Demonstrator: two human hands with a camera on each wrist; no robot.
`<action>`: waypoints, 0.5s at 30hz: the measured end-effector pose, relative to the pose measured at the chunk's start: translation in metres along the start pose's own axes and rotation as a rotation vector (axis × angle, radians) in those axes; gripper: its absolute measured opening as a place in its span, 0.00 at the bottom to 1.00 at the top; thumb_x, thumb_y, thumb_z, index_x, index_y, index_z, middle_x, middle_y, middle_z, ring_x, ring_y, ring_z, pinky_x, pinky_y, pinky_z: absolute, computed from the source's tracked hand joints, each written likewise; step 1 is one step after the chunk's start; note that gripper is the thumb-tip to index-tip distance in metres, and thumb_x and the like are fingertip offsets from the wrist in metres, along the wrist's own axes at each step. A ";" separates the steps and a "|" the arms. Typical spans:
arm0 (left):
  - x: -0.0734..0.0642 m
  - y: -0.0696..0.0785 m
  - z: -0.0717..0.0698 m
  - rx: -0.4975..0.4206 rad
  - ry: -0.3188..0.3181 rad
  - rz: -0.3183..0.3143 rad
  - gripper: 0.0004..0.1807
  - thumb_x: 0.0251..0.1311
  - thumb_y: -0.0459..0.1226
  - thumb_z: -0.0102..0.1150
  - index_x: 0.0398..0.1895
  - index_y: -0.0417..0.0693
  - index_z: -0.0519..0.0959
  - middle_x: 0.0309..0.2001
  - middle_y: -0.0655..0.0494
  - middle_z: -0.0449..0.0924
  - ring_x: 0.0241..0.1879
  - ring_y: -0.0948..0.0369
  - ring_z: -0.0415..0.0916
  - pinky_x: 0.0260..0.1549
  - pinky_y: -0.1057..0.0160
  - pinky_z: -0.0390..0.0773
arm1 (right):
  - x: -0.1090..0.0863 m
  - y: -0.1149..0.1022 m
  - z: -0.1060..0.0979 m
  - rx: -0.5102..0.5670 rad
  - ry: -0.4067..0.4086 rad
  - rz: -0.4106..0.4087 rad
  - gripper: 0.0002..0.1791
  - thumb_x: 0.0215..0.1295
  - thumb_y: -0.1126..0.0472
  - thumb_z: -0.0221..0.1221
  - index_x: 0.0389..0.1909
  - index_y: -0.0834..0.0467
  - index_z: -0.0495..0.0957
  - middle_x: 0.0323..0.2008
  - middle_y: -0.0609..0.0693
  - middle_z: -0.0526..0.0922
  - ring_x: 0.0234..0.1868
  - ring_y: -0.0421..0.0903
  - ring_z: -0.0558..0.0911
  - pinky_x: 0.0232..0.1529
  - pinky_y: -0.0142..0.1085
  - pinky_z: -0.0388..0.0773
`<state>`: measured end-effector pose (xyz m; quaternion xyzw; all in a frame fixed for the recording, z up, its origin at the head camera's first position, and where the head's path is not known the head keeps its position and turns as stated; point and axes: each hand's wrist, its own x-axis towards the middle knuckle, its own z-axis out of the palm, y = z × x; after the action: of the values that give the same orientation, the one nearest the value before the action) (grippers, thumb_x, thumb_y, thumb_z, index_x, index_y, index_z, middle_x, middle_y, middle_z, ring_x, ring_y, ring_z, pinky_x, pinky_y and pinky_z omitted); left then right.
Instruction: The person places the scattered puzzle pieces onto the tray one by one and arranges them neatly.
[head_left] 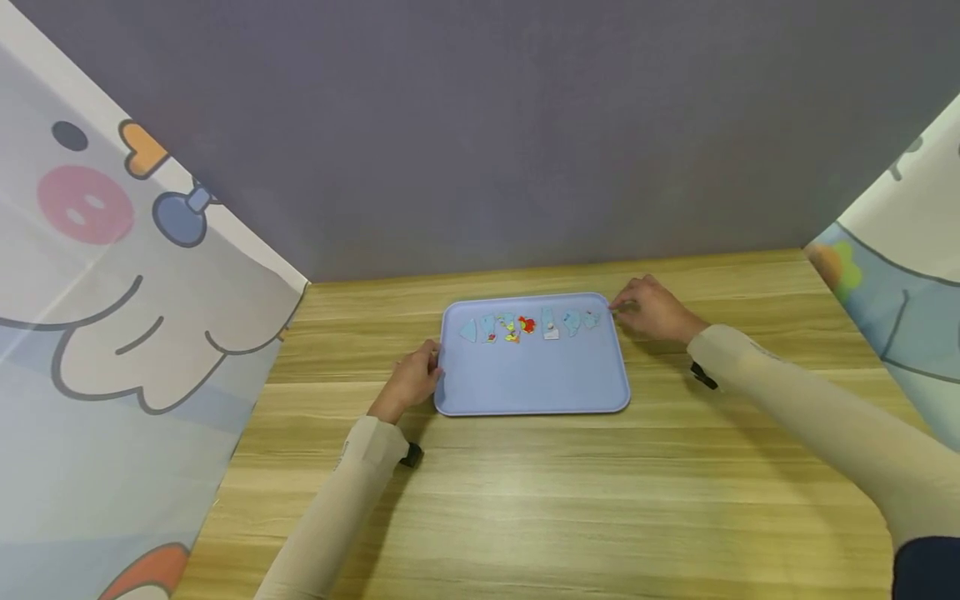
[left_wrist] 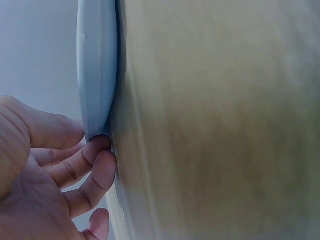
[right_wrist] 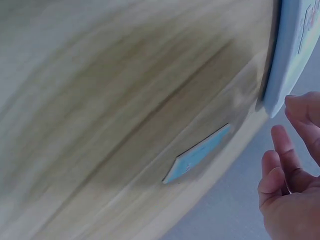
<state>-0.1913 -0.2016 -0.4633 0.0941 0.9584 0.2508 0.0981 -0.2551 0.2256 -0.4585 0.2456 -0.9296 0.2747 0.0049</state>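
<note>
A pale blue tray [head_left: 532, 379] lies flat on the wooden table. Along its far side runs a row of several flat puzzle pieces, mostly light blue, among them a triangular one [head_left: 468, 331] and one with a red figure [head_left: 527, 325]. My left hand [head_left: 415, 377] pinches the tray's left edge; the left wrist view shows the thumb on the rim and curled fingers below. At the tray's far right corner is my right hand [head_left: 654, 310], thumb and fingers apart in the right wrist view. A light blue piece [right_wrist: 197, 154] lies on the table near that hand.
The wooden table [head_left: 525, 500] extends in front of the tray and to both sides. A grey wall [head_left: 525, 142] rises behind it. Cartoon-printed panels stand at the left [head_left: 112, 275] and right [head_left: 915, 275].
</note>
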 end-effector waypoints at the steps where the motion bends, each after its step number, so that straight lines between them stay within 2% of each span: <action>1: 0.000 0.000 0.000 -0.002 -0.001 -0.002 0.22 0.63 0.30 0.55 0.59 0.38 0.67 0.34 0.51 0.76 0.35 0.53 0.74 0.55 0.30 0.49 | -0.001 0.002 0.000 -0.004 -0.001 -0.002 0.09 0.55 0.69 0.64 0.39 0.65 0.83 0.39 0.58 0.80 0.43 0.56 0.71 0.45 0.50 0.66; 8: 0.000 -0.001 0.000 0.001 -0.002 0.001 0.22 0.63 0.30 0.56 0.60 0.37 0.66 0.34 0.51 0.76 0.35 0.53 0.74 0.55 0.28 0.47 | -0.008 0.014 -0.001 -0.036 0.019 -0.033 0.13 0.57 0.76 0.58 0.42 0.66 0.81 0.40 0.59 0.80 0.42 0.56 0.73 0.45 0.50 0.67; 15: 0.000 -0.001 -0.001 -0.001 0.002 0.004 0.22 0.63 0.30 0.56 0.60 0.37 0.66 0.33 0.52 0.76 0.35 0.53 0.74 0.54 0.28 0.47 | -0.020 0.027 -0.010 -0.003 -0.040 -0.069 0.21 0.50 0.84 0.49 0.43 0.67 0.81 0.43 0.60 0.79 0.45 0.58 0.72 0.48 0.52 0.64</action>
<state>-0.1920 -0.2025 -0.4633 0.0959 0.9582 0.2517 0.0967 -0.2512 0.2596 -0.4672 0.2828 -0.9210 0.2678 -0.0039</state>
